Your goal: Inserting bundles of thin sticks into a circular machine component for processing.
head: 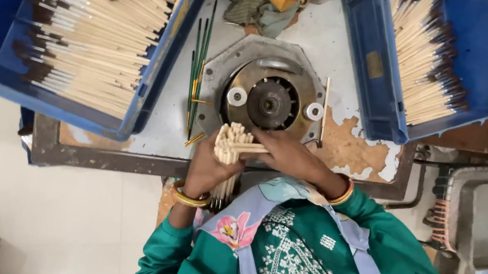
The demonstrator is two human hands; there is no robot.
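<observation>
Both hands — left hand (206,169); right hand (284,154) — around brush-handle bundle (230,147)

Pale wooden sticks (234,147), matt metal machine (264,102)

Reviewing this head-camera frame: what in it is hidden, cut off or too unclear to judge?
- Left hand: its palm and grip on the bundle of wooden sticks are turned away from the camera.
- Right hand: fingertips hidden behind the sticks, so the pinch is unclear.
- Left blue crate and right blue crate: cut off by the top edge.
- Round metal machine: its near part is covered by both hands.
</observation>
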